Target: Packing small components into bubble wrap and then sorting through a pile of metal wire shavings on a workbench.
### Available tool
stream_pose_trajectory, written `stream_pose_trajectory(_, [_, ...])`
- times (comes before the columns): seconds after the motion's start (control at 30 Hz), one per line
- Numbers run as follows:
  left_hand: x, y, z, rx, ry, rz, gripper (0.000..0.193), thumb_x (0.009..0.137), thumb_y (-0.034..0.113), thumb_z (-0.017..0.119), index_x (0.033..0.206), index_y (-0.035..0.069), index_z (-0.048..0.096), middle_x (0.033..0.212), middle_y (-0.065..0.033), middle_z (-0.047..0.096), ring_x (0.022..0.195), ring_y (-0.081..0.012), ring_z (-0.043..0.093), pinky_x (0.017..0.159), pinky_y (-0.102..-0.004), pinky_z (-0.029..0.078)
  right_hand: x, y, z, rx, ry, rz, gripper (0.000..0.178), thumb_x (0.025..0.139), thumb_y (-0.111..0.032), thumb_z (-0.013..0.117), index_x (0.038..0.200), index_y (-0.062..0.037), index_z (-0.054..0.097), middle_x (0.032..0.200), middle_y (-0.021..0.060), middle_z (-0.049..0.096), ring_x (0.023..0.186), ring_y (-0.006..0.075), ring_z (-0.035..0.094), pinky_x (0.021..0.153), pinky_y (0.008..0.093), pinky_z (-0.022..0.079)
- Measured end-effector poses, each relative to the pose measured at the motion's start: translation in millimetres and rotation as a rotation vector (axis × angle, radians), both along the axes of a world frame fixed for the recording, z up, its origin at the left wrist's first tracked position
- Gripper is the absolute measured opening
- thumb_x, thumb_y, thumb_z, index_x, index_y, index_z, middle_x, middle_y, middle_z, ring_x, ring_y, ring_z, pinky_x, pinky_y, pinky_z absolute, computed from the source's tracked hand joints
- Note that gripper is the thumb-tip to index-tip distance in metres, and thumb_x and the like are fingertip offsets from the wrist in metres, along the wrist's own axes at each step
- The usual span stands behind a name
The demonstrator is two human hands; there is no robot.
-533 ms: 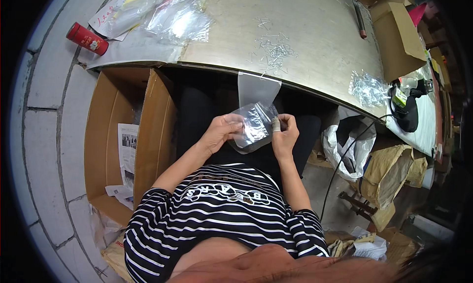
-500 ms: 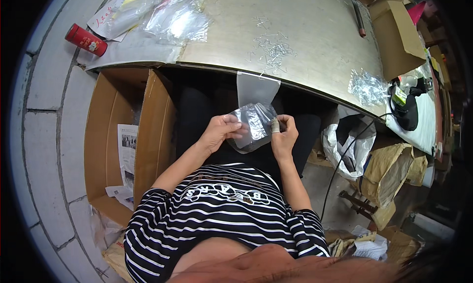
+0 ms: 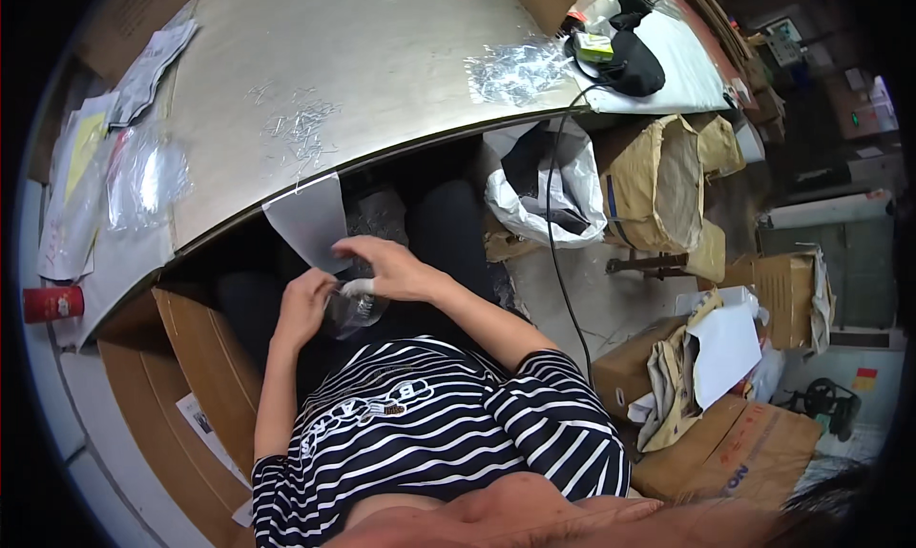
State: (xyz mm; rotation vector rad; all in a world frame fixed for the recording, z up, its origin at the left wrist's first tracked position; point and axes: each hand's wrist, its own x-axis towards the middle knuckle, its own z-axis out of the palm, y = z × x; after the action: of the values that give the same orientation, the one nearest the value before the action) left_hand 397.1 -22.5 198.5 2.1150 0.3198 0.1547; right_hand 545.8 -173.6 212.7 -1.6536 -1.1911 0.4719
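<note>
A clear plastic bag (image 3: 355,317) is over my lap, partly hidden by my hands. My left hand (image 3: 305,308) is closed in a pinch at its upper left edge. My right hand (image 3: 401,269) reaches across, its wrapped thumb close to the left fingertips and its index finger raised apart from the thumb. More clear plastic (image 3: 380,212) shows on my lap beyond the right hand. A translucent white sheet (image 3: 310,219) hangs from the table edge just past my hands. Small bent wire pieces (image 3: 301,128) lie scattered on the metal table top (image 3: 372,66).
Clear plastic packets (image 3: 515,71) and a black cap (image 3: 630,63) lie along the table's right side. Below are a white sack (image 3: 496,181) and a tan paper sack (image 3: 658,181), with a black cable (image 3: 553,233) hanging. A cardboard box (image 3: 205,343) stands left; a red can (image 3: 52,304) is farther left.
The view has swung to the right. My hands have come together; the right hand has loosened from the bag's right side and moved over to the left hand. The bag has dropped lower.
</note>
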Motion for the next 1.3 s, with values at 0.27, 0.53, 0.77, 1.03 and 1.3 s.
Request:
stream_pose_trajectory(0.27, [2.2,-12.7,10.9,-0.371,0.094,0.332,0.006,0.084,0.000,0.055,0.082,-0.002,0.060,0.067,-0.0065,0.059,0.058,-0.0136,0.057,0.055,-0.0278,0.044,-9.2,16.5,-8.0,-0.059,0.346,0.100,0.016,0.080,-0.006,0.066,0.094,0.0005,0.062,0.075,0.0148,0.061,0.069,0.0257,0.062,0.066,0.0352,0.049])
stream_pose_trajectory(0.53, [-3.9,12.1,-20.7,-0.740,0.257,0.094,0.005,0.075,0.005,0.072,0.077,0.000,0.069,0.064,-0.0020,0.063,0.055,-0.0057,0.053,0.050,-0.0194,0.041,0.0,5.9,-32.3,-0.319,0.706,0.309,0.008,0.082,-0.002,0.064,0.090,-0.0010,0.066,0.072,0.0030,0.064,0.060,0.0096,0.058,0.054,0.0248,0.046])
stream_pose_trajectory(0.77, [-16.3,23.8,-57.9,-0.479,0.220,0.057,0.011,0.070,0.005,0.073,0.077,-0.003,0.068,0.065,-0.0066,0.066,0.061,-0.0111,0.060,0.059,-0.0262,0.047,-1.7,13.0,-65.1,-0.469,0.261,0.288,0.016,0.082,-0.004,0.064,0.098,-0.0002,0.066,0.072,0.0075,0.064,0.062,0.0141,0.059,0.057,0.0286,0.047])
stream_pose_trajectory(1.03, [-16.9,14.8,-54.1,-0.605,0.173,-0.089,0.012,0.071,0.008,0.075,0.078,-0.001,0.070,0.066,-0.0047,0.066,0.062,-0.0082,0.058,0.060,-0.0254,0.046,-3.6,15.9,-40.1,-0.622,0.245,0.415,0.014,0.077,-0.012,0.070,0.088,-0.0042,0.070,0.067,0.0137,0.064,0.060,0.0228,0.062,0.060,0.0340,0.048])
stream_pose_trajectory(1.3, [-4.5,24.5,-51.2,-0.202,0.137,0.245,0.024,0.069,0.016,0.077,0.078,-0.003,0.064,0.073,-0.0145,0.066,0.066,-0.0244,0.063,0.063,-0.0333,0.048,38.4,14.4,-35.3,-0.449,0.443,0.262,0.018,0.087,-0.003,0.061,0.104,0.0011,0.066,0.085,0.0055,0.067,0.070,0.0123,0.062,0.062,0.0270,0.052])
